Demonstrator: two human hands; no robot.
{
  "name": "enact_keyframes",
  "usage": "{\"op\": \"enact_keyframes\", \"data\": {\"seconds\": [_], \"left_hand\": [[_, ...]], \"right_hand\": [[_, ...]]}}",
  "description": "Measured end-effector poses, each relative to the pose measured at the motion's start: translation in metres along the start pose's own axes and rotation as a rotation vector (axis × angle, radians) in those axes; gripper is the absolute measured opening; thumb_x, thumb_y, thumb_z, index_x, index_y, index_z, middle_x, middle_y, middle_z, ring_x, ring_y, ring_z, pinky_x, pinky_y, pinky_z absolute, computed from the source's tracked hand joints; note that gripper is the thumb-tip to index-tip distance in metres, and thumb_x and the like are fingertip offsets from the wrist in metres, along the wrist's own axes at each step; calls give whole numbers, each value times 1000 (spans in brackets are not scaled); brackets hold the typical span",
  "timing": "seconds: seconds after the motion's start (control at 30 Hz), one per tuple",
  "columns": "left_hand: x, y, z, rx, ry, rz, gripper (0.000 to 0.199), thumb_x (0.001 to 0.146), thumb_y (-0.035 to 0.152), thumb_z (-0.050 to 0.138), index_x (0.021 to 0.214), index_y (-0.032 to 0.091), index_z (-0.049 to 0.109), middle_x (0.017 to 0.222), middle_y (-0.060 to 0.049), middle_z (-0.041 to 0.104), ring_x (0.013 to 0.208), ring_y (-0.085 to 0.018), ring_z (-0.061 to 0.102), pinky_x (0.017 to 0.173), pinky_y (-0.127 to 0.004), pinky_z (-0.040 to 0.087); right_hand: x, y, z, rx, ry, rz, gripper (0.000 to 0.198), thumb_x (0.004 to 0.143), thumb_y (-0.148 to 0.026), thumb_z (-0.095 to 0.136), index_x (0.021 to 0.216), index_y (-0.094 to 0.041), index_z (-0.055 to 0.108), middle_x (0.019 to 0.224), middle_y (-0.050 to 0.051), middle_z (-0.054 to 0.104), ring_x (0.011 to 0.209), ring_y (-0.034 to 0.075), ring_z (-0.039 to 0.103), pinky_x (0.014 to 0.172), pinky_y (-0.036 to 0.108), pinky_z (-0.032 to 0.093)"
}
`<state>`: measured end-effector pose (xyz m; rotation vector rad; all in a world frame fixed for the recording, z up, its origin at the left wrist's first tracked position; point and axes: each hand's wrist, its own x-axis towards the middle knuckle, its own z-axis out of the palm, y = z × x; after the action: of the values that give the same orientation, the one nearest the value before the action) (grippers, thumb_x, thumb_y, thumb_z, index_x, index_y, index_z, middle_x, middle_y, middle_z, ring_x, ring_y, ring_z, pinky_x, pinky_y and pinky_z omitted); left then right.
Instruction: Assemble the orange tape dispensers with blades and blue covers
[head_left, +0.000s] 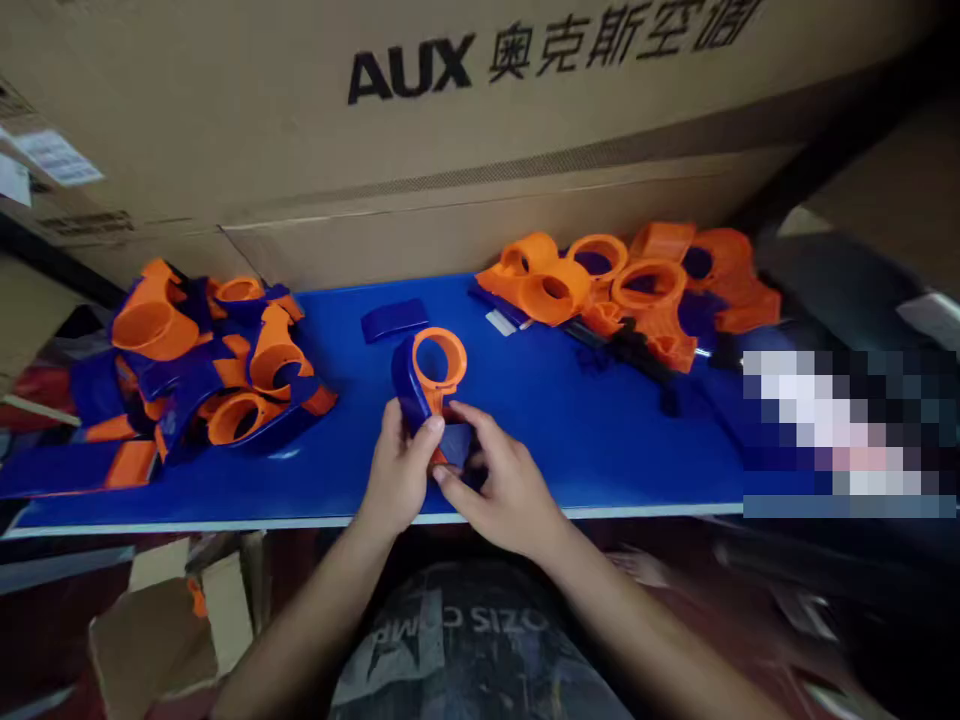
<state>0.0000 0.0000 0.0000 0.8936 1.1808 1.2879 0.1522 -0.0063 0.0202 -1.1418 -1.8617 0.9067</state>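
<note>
Both my hands hold an orange and blue plastic tape dispenser [441, 358] near the front of the blue tabletop. Its orange ring points away from me, and a dark blue shell curves along its left side. My left hand [403, 465] grips the lower left part, with the thumb pressed on the front. On the right, my right hand [499, 475] has its fingers closed around the lower end, at a small dark blue piece [455, 443]. The fingers partly hide that end. Just behind the dispenser lies a loose blue curved cover [394, 320].
A pile of orange and blue dispensers [244, 418] covers the left of the table [352, 420]. More orange parts [649, 285] are heaped at the back right, beside black pieces [637, 350]. A large cardboard box [300, 150] stands behind. An open carton [154, 640] sits below left.
</note>
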Motion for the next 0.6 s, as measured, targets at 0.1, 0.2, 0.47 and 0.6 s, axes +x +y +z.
{"op": "enact_keyframes", "data": {"seconds": [0.1, 0.2, 0.47, 0.6], "left_hand": [[0, 0, -1, 13, 2, 6, 46, 88, 56, 74, 118, 26, 58, 107, -3, 66, 79, -16, 66, 55, -24, 60], [0, -2, -2, 15, 5, -1, 45, 87, 56, 74, 117, 26, 58, 106, -2, 66, 75, -14, 64, 55, -25, 60], [1, -7, -4, 37, 16, 3, 46, 88, 56, 73, 119, 27, 56, 108, -3, 69, 74, -15, 65, 58, -28, 59], [1, -6, -4, 68, 25, 19, 44, 89, 56, 72, 117, 26, 57, 105, -3, 69, 74, -16, 67, 59, -28, 59]], "right_hand": [[-1, -1, 1, -14, 7, 1, 62, 89, -22, 71, 145, -22, 46, 124, 9, 72, 77, 15, 72, 69, 31, 61], [0, -1, 1, -20, 17, -8, 62, 89, -22, 71, 145, -23, 47, 122, 9, 72, 75, 15, 71, 69, 32, 62], [0, 5, 3, -5, 27, -19, 60, 89, -22, 72, 144, -24, 49, 126, 10, 72, 78, 16, 73, 67, 31, 62], [-1, 6, 3, 17, 20, -13, 61, 89, -21, 71, 145, -24, 48, 127, 10, 72, 80, 17, 74, 68, 32, 63]]}}
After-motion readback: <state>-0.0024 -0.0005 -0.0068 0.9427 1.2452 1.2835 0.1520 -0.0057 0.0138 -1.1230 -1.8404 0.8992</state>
